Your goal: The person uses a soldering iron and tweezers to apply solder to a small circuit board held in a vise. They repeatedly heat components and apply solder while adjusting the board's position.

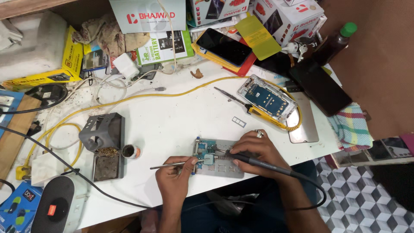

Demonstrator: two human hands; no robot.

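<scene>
Nearest the body, the left hand (173,176) pinches a pair of slim metal tweezers (172,165), their tips reaching right onto a small circuit board (206,152). The right hand (254,152) is closed around a dark soldering iron (263,163) held like a pen, its tip coming in from the right onto the same board, its black cable trailing back past the wrist.

The board lies between the two hands, clamped on a flat grey metal holder (224,169) at the near edge of the white table (172,125). It looks blue-green, crowded with tiny parts and a pale square shield. It is likely light, stiff and fragile; it is best gripped by its bare edges or moved by the holder, never by the components.

Left of the left hand stand a grey iron stand with brass wool (105,138) and a small round flux pot (130,151). Beyond the right hand lie a small SIM tray (239,122), a yellow-handled screwdriver (252,108) and an opened phone frame (267,98). Farther off lie a dark phone (320,86), a brown bottle with green cap (335,42) and stacked boxes.
</scene>
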